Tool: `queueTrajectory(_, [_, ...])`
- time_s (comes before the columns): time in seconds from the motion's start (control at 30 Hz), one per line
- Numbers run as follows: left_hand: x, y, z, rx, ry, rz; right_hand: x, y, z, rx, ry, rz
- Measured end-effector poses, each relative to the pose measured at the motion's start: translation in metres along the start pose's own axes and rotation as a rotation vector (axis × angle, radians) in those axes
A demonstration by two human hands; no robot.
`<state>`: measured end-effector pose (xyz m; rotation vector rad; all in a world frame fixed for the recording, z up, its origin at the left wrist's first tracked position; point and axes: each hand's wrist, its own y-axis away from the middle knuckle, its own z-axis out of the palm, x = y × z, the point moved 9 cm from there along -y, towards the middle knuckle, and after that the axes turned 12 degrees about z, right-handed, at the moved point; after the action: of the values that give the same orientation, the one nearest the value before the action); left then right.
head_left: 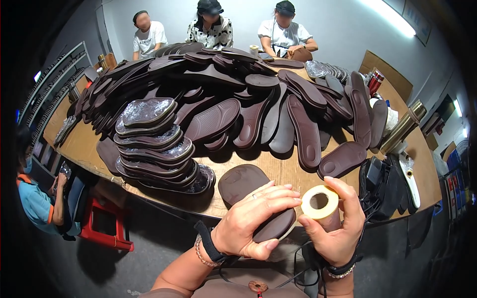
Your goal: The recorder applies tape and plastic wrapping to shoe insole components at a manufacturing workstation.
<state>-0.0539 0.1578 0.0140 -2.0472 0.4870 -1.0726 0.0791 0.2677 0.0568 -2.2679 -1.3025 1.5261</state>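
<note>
My left hand (253, 218) is closed over the middle of a dark brown insole (243, 181), fingers across its top and thumb along its near side. The wide end shows beyond the hand over the table edge, and the rounded end sticks out near me. Just right of it, my right hand (343, 218) grips a pale yellow roll (331, 202) with a brown cardboard core, thumb and fingers around its side. The roll's open end faces up, and the fingertips of my left hand come close to its rim. Whether it is tape or labels I cannot tell.
A big heap of brown insoles (213, 119) covers the wooden table (218, 204). Left stands a stack of plastic-wrapped insoles (154, 149). A metal flask (405, 126) and black cables lie right. Several people sit around; a red stool (105, 223) stands lower left.
</note>
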Motion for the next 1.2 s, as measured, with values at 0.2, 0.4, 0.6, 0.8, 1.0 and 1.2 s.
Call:
queueTrajectory(0.2, [0.000,0.004,0.000,0.030,0.006,0.052,0.015,0.001,0.014,-0.113,-0.075,0.139])
queueTrajectory(0.4, [0.005,0.002,-0.002,0.024,-0.069,0.052,0.020,0.005,0.024,-0.169,-0.084,0.211])
queueTrajectory(0.6, [0.005,-0.009,0.004,-0.014,-0.068,0.087,0.044,0.014,0.028,-0.150,-0.268,0.370])
queueTrajectory(0.8, [0.010,-0.014,0.013,-0.074,-0.133,0.093,-0.020,0.033,-0.044,0.394,-0.109,-0.187])
queueTrajectory(1.0, [-0.010,-0.018,0.040,-0.043,-0.163,0.083,0.084,0.066,-0.043,0.716,-0.054,0.104])
queueTrajectory(1.2, [-0.012,-0.023,0.032,-0.033,-0.169,0.060,0.091,0.068,-0.024,0.572,-0.107,0.116])
